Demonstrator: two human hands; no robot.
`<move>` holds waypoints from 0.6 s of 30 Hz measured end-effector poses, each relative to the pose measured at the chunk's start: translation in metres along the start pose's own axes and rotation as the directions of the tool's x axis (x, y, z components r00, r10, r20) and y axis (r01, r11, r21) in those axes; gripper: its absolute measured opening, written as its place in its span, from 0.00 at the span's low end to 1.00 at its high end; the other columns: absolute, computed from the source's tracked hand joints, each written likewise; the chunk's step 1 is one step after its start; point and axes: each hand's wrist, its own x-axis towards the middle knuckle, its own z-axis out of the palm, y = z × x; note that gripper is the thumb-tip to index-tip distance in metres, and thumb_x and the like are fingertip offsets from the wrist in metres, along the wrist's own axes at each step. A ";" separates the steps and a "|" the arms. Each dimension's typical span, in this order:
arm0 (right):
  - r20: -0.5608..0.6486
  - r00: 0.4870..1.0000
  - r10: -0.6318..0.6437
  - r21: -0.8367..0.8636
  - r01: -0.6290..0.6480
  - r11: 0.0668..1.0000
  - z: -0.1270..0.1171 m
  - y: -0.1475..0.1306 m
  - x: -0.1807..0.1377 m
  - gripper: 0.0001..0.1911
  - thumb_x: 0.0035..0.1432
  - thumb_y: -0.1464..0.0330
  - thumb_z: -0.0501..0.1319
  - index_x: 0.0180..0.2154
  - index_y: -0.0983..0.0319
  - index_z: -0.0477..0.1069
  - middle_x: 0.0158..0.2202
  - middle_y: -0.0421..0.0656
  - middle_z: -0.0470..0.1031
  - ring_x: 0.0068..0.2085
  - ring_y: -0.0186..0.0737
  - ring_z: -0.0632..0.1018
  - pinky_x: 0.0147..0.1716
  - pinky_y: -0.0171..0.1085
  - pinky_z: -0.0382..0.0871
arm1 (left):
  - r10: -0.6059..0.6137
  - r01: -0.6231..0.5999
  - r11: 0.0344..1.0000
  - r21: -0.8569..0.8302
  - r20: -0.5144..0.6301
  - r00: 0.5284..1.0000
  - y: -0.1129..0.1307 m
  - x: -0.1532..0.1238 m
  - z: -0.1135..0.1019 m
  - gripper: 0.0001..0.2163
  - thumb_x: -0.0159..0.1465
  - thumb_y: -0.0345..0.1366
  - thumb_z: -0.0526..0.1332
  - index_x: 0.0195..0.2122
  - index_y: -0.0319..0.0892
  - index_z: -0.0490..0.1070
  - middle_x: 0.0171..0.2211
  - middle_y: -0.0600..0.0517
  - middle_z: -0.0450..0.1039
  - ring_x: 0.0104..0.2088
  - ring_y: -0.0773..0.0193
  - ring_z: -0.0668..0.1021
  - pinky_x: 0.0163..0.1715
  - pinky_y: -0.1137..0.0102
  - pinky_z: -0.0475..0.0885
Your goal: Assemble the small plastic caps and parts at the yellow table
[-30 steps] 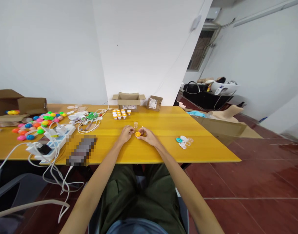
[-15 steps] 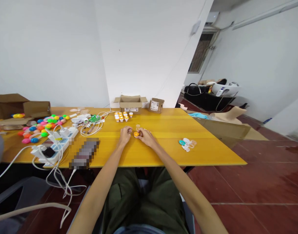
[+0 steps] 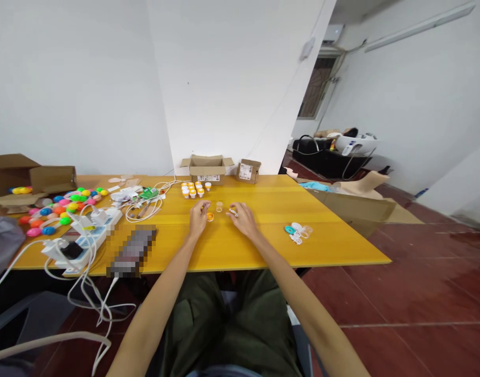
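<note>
My left hand (image 3: 198, 219) is over the table with its fingertips pinched together. A small dark object seems to be at the fingertips, too small to name. Right beside that hand, an orange-and-white round part (image 3: 210, 216) rests on the tabletop. Between the hands stands a small clear plastic cup (image 3: 219, 207). My right hand (image 3: 243, 219) is closed on a small white plastic piece (image 3: 234, 212), partly covered by the fingers.
Several orange-and-white round pieces (image 3: 192, 189) stand before an open cardboard box (image 3: 207, 170). A smaller box (image 3: 248, 170) is beside it. White, teal and clear parts (image 3: 297, 233) lie right. Leftward are a phone (image 3: 133, 251), power strip (image 3: 92, 235) and colourful plastic eggs (image 3: 67, 207).
The orange-and-white part, earlier at my right fingertips, now lies beside my left hand. My right hand has moved away to the right and shows a white piece. The view has shifted slightly.
</note>
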 end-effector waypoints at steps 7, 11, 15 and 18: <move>0.045 0.994 0.100 -0.241 -0.087 0.967 -0.012 0.011 0.000 0.08 0.60 0.62 0.63 0.41 0.56 0.77 0.45 0.51 0.77 0.49 0.53 0.73 0.47 0.46 0.63 | 0.114 -0.111 0.993 -0.028 0.120 0.986 -0.006 -0.001 0.010 0.06 0.64 0.33 0.60 0.37 0.43 0.77 0.36 0.50 0.78 0.36 0.62 0.78 0.40 0.69 0.73; 0.075 0.990 0.122 -0.434 -0.078 0.897 -0.007 -0.002 0.002 0.10 0.64 0.63 0.60 0.40 0.57 0.79 0.45 0.50 0.77 0.49 0.49 0.73 0.47 0.43 0.62 | 0.243 -0.237 0.970 -0.057 0.161 0.957 -0.015 -0.002 0.012 0.07 0.64 0.30 0.60 0.39 0.44 0.78 0.36 0.50 0.78 0.34 0.64 0.78 0.36 0.69 0.74; 0.069 0.996 0.060 -0.500 -0.018 0.866 -0.007 -0.008 0.000 0.12 0.66 0.66 0.57 0.38 0.59 0.79 0.42 0.50 0.78 0.46 0.47 0.74 0.46 0.42 0.62 | 0.251 -0.241 0.968 -0.074 0.192 0.949 -0.019 -0.003 0.014 0.10 0.64 0.29 0.60 0.45 0.45 0.76 0.37 0.49 0.79 0.36 0.63 0.79 0.38 0.69 0.75; 0.026 1.000 0.010 -0.484 0.004 0.875 -0.009 -0.010 -0.003 0.13 0.67 0.67 0.55 0.37 0.59 0.79 0.40 0.49 0.79 0.44 0.47 0.75 0.45 0.42 0.63 | 0.215 -0.202 0.976 -0.082 0.212 0.954 -0.018 -0.005 0.015 0.09 0.64 0.30 0.61 0.45 0.44 0.74 0.37 0.49 0.80 0.36 0.63 0.80 0.40 0.69 0.75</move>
